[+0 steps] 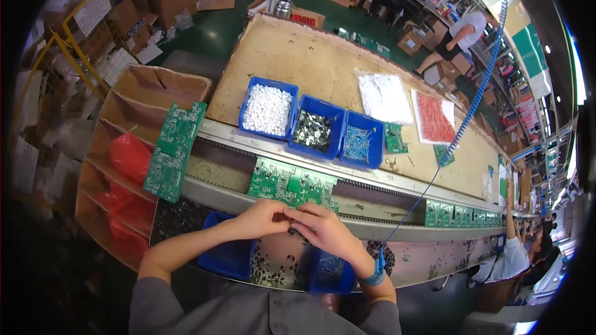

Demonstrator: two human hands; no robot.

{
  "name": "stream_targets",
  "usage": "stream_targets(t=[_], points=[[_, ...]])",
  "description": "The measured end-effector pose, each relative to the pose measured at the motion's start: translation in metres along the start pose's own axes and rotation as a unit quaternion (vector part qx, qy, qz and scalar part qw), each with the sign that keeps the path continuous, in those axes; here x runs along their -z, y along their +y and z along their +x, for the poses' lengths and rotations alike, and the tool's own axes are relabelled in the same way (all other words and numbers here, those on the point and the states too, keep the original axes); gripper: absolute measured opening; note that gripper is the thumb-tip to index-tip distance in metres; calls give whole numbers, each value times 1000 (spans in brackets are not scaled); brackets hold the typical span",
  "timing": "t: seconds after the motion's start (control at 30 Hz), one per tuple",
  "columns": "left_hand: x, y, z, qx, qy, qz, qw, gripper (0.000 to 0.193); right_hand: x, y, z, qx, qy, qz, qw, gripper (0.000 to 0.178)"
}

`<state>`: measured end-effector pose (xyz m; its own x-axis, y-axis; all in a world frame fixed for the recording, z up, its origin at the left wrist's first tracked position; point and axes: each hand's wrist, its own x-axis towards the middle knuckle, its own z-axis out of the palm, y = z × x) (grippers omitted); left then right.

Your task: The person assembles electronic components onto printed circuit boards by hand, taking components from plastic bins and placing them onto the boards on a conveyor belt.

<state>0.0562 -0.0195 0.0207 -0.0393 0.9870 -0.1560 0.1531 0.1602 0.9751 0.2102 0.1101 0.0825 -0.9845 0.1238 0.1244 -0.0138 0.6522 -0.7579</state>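
Note:
My left hand point(262, 219) and my right hand point(324, 228) meet fingertip to fingertip, each pinched closed. Whatever lies between the fingers is too small to make out. Just beyond them a green circuit board point(292, 185) rests on the conveyor rails, its near edge partly covered by my fingers. Below my hands, small black components with thin leads lie scattered on a pale tray point(282, 254). Blue bins flank that tray: one on the left point(225, 251), one on the right point(332, 273) holding thin-leaded parts. A blue band with a coiled cord circles my right wrist.
Three blue bins point(267, 106) stand beyond the rail with white, dark metallic and light-blue parts. Another green board point(176, 149) leans at the left by a cardboard divider box point(155, 83) holding red bags. More boards point(462, 215) line the conveyor rightward. A blue coiled cord point(478, 96) hangs across the right.

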Motion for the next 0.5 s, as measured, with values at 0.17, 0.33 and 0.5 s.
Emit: stream_targets(t=[0.17, 0.33, 0.5], points=[[-11, 16, 9, 43, -14, -202, 978, 14, 2, 3, -15, -9, 77, 16, 997, 20], [-27, 9, 14, 51, -17, -243, 969, 15, 10, 9, -24, -61, 67, 32, 995, 13], [-49, 2, 11, -71, -72, 135, 986, 18, 15, 47, -27, -135, 149, -3, 980, 13]])
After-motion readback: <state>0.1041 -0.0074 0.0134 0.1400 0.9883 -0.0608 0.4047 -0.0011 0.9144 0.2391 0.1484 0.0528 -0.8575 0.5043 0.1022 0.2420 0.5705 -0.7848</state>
